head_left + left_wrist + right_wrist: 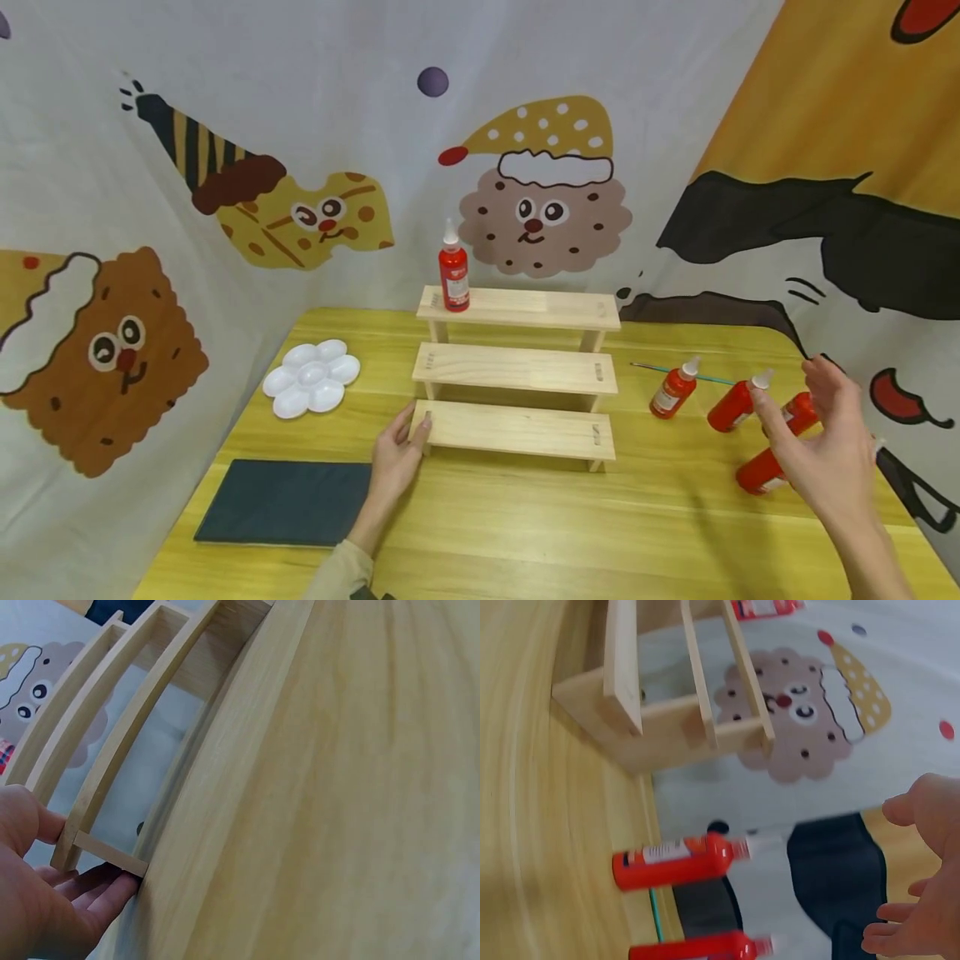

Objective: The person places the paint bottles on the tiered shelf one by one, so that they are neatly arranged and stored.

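Observation:
A three-step wooden display rack (517, 427) stands in the middle of the table. My left hand (397, 454) grips the left end of its lowest step, thumb on the board and fingers round the side support (112, 853). One red bottle (454, 271) with a white nozzle stands upright on the top step's left end. Right of the rack stand several more red bottles (673, 390). My right hand (832, 450) is raised near them, thumb and fingers spread with nothing between; it hides part of the nearest bottle (759, 473). In the right wrist view this hand (922, 877) hangs apart from the bottles.
A white flower-shaped paint palette (311, 377) lies at the table's back left. In front of it is a dark flat rectangular board (285, 502), partly behind my left arm. A thin teal paintbrush (712, 379) lies behind the right bottles. A printed cloth (360, 75) hangs behind the table.

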Demonstrator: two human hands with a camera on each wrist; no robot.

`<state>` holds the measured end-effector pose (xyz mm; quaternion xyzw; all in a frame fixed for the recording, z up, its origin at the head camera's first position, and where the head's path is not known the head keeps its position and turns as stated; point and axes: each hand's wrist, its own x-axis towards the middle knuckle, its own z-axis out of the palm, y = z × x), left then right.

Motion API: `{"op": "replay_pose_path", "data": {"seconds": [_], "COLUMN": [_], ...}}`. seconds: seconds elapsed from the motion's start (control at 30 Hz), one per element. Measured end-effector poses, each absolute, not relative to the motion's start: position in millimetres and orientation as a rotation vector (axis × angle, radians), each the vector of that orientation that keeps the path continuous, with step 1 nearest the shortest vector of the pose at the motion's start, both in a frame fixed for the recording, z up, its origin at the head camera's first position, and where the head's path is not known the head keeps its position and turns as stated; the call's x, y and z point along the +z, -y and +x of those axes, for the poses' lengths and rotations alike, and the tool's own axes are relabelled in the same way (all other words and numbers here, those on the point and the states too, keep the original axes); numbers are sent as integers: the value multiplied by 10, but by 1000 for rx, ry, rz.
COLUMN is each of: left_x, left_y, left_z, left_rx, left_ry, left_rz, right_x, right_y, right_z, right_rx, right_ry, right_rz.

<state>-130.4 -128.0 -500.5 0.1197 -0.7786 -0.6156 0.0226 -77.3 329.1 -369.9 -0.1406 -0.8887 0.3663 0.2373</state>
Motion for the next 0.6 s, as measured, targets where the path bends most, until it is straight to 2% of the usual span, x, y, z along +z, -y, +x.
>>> {"op": "replay_pose_path", "data": {"seconds": [0.37,0.6], "left_x": [-5025,-5036], "left_y": [1269,1275], "left_z": [-1311,-1316], "left_rx": [-1906,-1905], "left_ry": [2403,2392], "left_rz": [377,353], "right_x": [-3924,-4123], "right_y": [-3560,-3700], "right_z": [-661,-663], "right_rx": [1022,1104], "right_ry": [2489,2594], "right_rz": [-712,-798]}}
